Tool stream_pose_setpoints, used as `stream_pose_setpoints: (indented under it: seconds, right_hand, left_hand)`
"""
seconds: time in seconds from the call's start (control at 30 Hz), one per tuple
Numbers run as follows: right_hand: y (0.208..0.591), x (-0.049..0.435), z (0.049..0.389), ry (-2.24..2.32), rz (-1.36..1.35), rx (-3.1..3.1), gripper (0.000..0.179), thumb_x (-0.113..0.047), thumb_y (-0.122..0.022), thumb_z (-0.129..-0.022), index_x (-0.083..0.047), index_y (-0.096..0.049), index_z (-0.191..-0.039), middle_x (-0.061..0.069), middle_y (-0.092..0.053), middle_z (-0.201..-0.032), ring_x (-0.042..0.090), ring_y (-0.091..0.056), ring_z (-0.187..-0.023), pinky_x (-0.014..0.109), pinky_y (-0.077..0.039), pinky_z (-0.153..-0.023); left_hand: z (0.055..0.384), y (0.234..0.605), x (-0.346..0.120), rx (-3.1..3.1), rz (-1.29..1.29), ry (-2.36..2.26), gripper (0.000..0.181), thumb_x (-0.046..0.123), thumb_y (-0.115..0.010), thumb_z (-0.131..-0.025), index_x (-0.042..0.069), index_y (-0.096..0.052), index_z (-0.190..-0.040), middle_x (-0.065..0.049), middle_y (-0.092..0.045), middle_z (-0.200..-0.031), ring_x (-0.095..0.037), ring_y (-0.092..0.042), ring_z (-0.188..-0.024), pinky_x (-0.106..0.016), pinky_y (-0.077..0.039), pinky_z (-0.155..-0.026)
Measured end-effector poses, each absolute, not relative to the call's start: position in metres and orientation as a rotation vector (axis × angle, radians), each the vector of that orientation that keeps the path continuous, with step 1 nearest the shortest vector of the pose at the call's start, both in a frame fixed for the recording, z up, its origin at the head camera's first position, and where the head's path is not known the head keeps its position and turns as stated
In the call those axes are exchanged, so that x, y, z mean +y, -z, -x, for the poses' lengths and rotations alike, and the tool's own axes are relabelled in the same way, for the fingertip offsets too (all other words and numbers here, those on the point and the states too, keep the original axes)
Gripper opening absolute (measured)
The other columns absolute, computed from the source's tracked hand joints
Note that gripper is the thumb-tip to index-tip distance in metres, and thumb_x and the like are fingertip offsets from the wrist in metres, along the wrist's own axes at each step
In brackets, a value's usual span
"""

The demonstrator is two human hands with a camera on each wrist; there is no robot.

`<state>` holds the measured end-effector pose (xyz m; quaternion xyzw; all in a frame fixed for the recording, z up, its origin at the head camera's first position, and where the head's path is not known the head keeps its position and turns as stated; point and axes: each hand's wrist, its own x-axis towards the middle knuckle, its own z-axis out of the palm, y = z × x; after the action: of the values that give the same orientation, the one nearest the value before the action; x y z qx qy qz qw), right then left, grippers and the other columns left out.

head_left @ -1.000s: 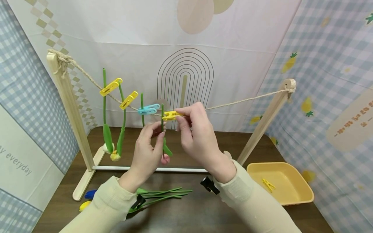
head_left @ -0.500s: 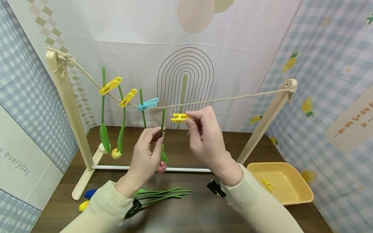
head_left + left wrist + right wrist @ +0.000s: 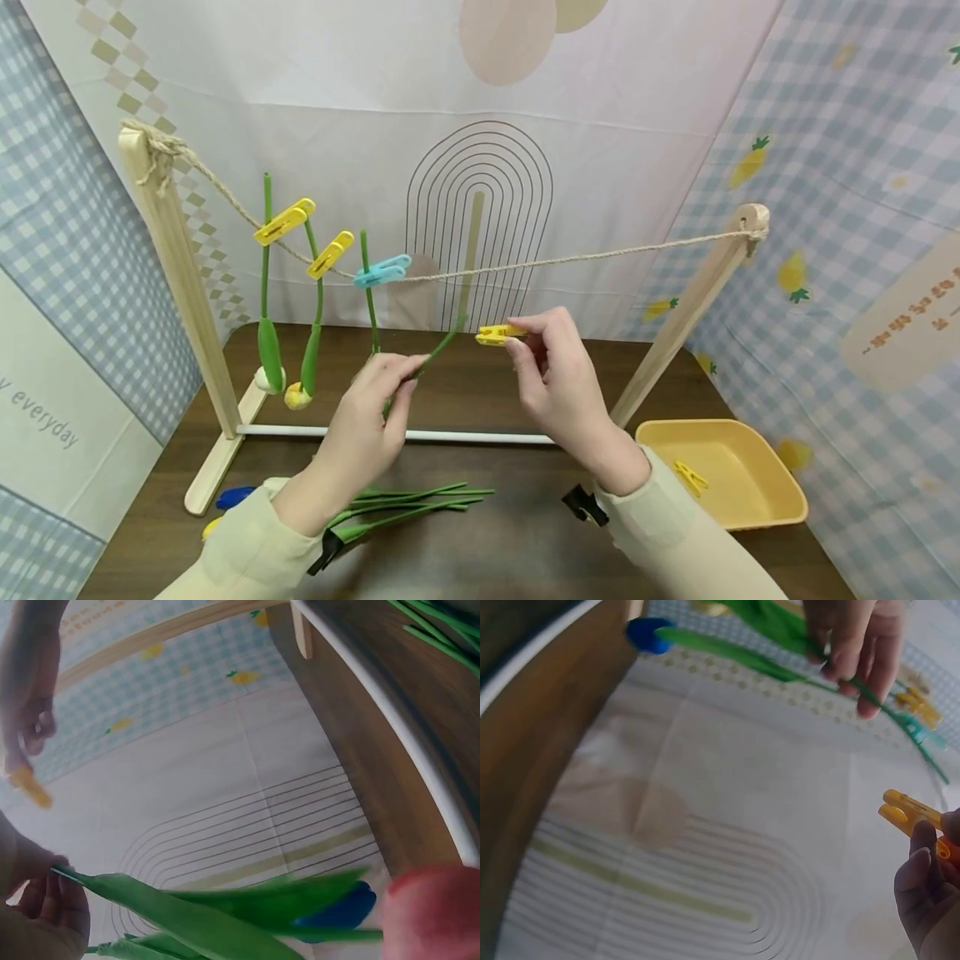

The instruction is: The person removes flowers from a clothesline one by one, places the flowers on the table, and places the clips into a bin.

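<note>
We pinch a tilted stem (image 3: 442,346) in our left hand (image 3: 366,410) and, near it, a peg (image 3: 492,335) in our right hand (image 3: 567,387).

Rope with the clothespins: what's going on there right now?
A person's left hand holds a flower stem, apart from the rope, while the right hand pinches a yellow clothespin. Three flowers hang clipped on the rope, by two yellow pins and a blue one. More stems lie on the table; another clothespin sits in the tray.

Left fingers (image 3: 397,367) pinch a green stem (image 3: 443,347), right fingers (image 3: 551,325) a yellow clothespin (image 3: 495,335); a tray (image 3: 742,475) sits right of both.
</note>
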<state>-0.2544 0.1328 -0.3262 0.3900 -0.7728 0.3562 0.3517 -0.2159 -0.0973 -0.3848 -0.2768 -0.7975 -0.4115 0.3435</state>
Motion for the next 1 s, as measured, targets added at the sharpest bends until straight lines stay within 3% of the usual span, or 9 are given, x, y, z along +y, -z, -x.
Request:
stream_pose_setpoints:
  seconds: [0.27, 0.4, 0.6, 0.83, 1.0]
  right_hand:
    - [0.357, 0.161, 0.253, -0.962, -0.902, -2.172, 0.026, -0.002, -0.066, -0.090, 0.000, -0.058, -0.115, 0.004, -0.049, -0.090, 0.011, -0.045, -0.070, 0.023, -0.042, -0.056]
    - [0.374, 0.179, 0.251, -0.997, -0.857, -2.225, 0.028, -0.008, -0.068, -0.090, -0.006, -0.060, -0.117, -0.001, -0.051, -0.092, 0.011, -0.049, -0.072, 0.025, -0.045, -0.058]
    - [0.403, 0.211, 0.250, -0.983, -0.781, -2.241, 0.034, -0.002, -0.070, -0.087, -0.007, -0.060, -0.119, 0.003, -0.055, -0.097, 0.010, -0.052, -0.077, 0.026, -0.047, -0.063]
    - [0.429, 0.250, 0.239, -0.972, -0.624, -2.296, 0.034, 0.003, -0.069, -0.086, -0.004, -0.061, -0.118, -0.001, -0.054, -0.093, 0.011, -0.054, -0.073, 0.017, -0.046, -0.062]
    - [0.445, 0.275, 0.232, -0.974, -0.459, -2.346, 0.031, 0.001, -0.070, -0.086, -0.003, -0.062, -0.116, 0.002, -0.057, -0.092, 0.009, -0.056, -0.074, 0.015, -0.045, -0.065]
  left_hand:
    - [0.207, 0.397, -0.104, -2.205, 0.881, 0.822, 0.040, -0.014, -0.057, -0.086, 0.004, -0.063, -0.121, -0.003, -0.057, -0.101, -0.017, -0.054, -0.093, -0.028, -0.050, -0.077]
    - [0.205, 0.403, -0.105, -2.216, 0.953, 0.678, 0.044, -0.016, -0.058, -0.079, 0.003, -0.064, -0.117, -0.003, -0.056, -0.098, -0.017, -0.054, -0.084, -0.029, -0.049, -0.072]
    - [0.200, 0.418, -0.105, -2.286, 0.981, 0.552, 0.049, -0.019, -0.057, -0.073, 0.004, -0.066, -0.114, -0.003, -0.054, -0.093, -0.016, -0.051, -0.077, -0.030, -0.047, -0.068]
    - [0.190, 0.435, -0.105, -2.492, 0.956, 0.347, 0.048, -0.018, -0.066, -0.072, 0.007, -0.068, -0.112, 0.000, -0.051, -0.088, -0.014, -0.047, -0.075, -0.030, -0.044, -0.066]
    - [0.185, 0.446, -0.105, -2.650, 0.922, 0.242, 0.035, -0.008, -0.068, -0.078, 0.009, -0.070, -0.109, 0.001, -0.050, -0.086, -0.014, -0.046, -0.075, -0.026, -0.040, -0.062]
